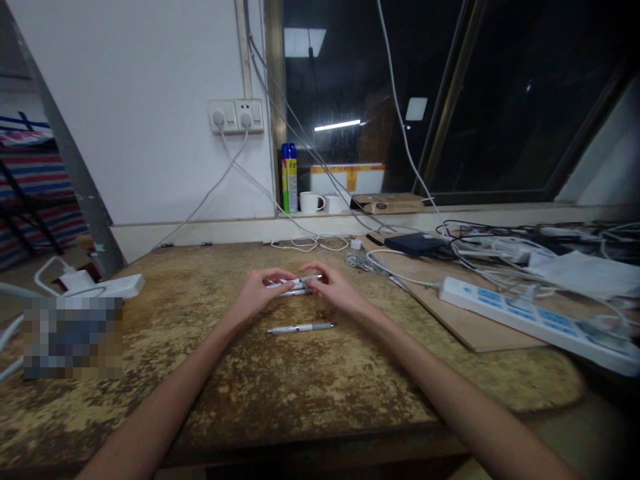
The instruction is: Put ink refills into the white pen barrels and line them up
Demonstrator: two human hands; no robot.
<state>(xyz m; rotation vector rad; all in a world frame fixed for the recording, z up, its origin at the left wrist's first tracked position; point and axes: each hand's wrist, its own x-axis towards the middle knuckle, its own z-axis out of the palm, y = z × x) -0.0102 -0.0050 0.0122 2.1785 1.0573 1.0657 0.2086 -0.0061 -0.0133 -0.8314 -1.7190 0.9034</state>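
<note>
Both my arms reach forward over a worn wooden table (210,373). My left hand (259,291) and my right hand (334,287) meet at the table's middle, fingers pinched on the two ends of a white pen (296,283) held level just above the surface. A second silvery pen (295,292) lies directly under it, partly hidden by my fingers. Closer to me, a third white and grey pen (301,327) lies flat on the table, untouched.
A white power strip (530,319) rests on a thin board (480,327) at the right among tangled cables. At the left edge lies a white charger block (117,287). On the window sill stand a white mug (311,202) and a spray can (289,177).
</note>
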